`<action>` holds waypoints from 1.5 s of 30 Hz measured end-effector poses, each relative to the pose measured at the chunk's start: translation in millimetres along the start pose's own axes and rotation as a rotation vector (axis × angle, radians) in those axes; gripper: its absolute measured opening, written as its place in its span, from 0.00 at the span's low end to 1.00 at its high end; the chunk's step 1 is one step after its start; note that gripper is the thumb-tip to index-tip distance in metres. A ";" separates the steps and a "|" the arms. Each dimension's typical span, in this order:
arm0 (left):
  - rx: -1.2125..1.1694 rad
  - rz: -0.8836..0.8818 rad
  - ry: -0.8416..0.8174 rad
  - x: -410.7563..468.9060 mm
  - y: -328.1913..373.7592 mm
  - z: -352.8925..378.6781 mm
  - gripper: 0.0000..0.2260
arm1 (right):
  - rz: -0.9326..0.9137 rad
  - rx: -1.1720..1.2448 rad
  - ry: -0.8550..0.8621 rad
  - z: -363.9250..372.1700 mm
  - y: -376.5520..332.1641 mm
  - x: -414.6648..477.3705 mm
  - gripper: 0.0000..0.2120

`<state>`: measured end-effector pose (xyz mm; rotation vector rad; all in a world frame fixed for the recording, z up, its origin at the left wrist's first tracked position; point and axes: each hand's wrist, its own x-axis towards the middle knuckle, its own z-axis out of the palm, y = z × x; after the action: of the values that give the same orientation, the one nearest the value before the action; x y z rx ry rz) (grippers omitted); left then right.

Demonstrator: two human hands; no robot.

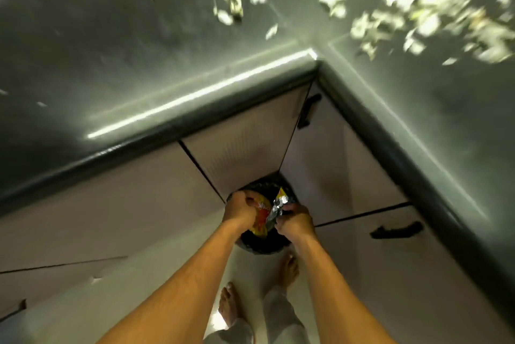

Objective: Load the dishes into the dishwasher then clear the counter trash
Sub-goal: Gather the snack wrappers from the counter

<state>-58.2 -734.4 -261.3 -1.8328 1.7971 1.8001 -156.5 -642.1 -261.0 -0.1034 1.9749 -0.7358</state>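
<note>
**Both hands clamped on a snack wrapper over the bin**

The left hand (pixel 239 211) and the right hand (pixel 295 222) are close together, with a crumpled snack wrapper (pixel 263 212) held between them. The left hand's fingers are curled round the wrapper's red and yellow printed side. The right hand pinches its silver inner side, which sticks up just past the fingers.

Directly under both hands is a round bin (pixel 262 244) lined with a black bag, and the wrapper is at its open mouth. It is too blurred to tell whether the wrapper touches the liner. The bin stands on the pale floor (pixel 167 274), in the inside corner where two runs of cupboard doors (pixel 245 134) meet, just beyond the hands.

To the right of the right hand, a dark handle (pixel 395 230) is fixed to one door. A second handle (pixel 308 109) is higher up, beyond the hands.

Well beyond and above the hands is the dark L-shaped table (pixel 111 64). Pale scraps (pixel 418 9) are scattered across its far side, mostly off to the right, and they are blurred.

Behind the hands, near the forearms, the person's bare feet (pixel 228 304) are on the floor.
</note>
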 end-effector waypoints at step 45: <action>-0.184 0.533 0.038 -23.5 425.7 -95.7 0.08 | -0.588 0.289 0.313 -208.2 -365.2 -65.7 0.10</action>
<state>-273.7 -928.1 65.8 -1.5387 2.3815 2.1660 -379.5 -820.4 54.5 -0.4289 2.1218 -1.4855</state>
